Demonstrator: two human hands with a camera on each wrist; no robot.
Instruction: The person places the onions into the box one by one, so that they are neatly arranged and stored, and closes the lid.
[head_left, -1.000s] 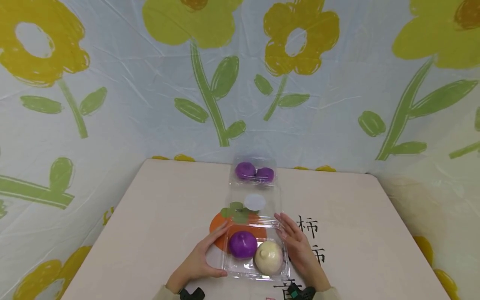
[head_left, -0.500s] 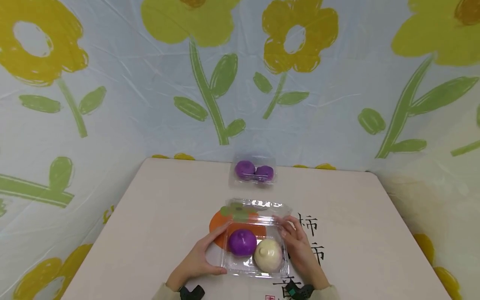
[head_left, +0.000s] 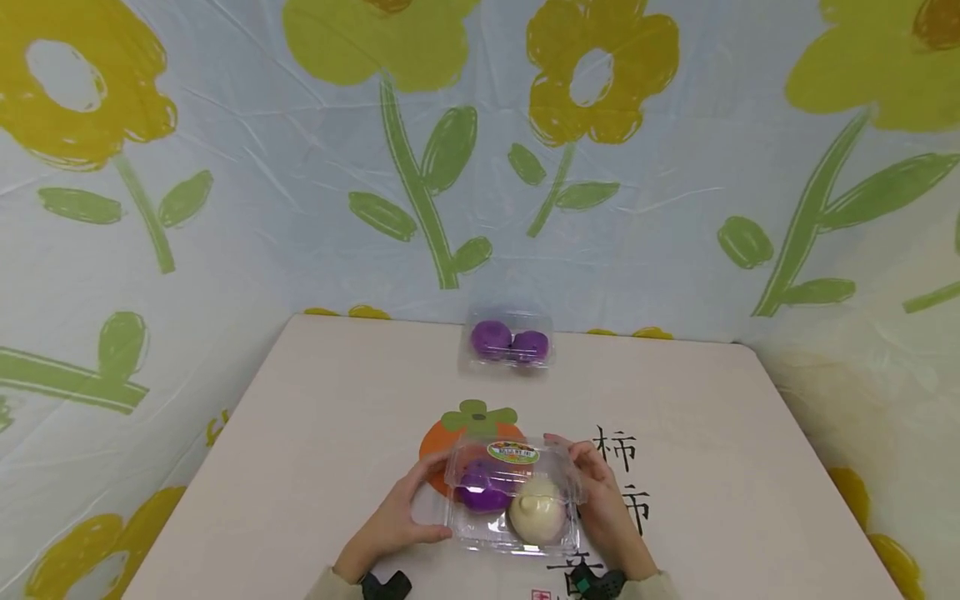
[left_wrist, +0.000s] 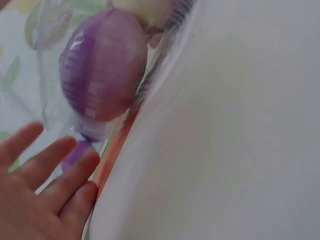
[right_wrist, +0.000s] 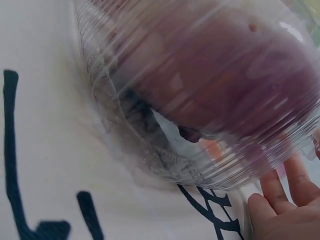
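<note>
A clear plastic clamshell box stands near the table's front edge, its lid tilted part-way down over the base. Inside lie a round purple onion-like vegetable and a pale, round, knobbed one. My left hand spans the box's left side, thumb near the front corner, fingertips at the rear one; the left wrist view shows its fingers spread and fairly straight. On the right, my right hand has its fingers reaching behind the lid's edge, overlapping it; the box hides part of this hand.
Toward the back edge of the table sits a second clear box with two purple round vegetables. A persimmon print and black characters mark the tabletop. Flower-patterned cloth hangs behind and at both sides.
The lid has swung up from lying flat behind the base and forward over the vegetables. My right fingers have moved with its edge; the left hand has barely moved.
</note>
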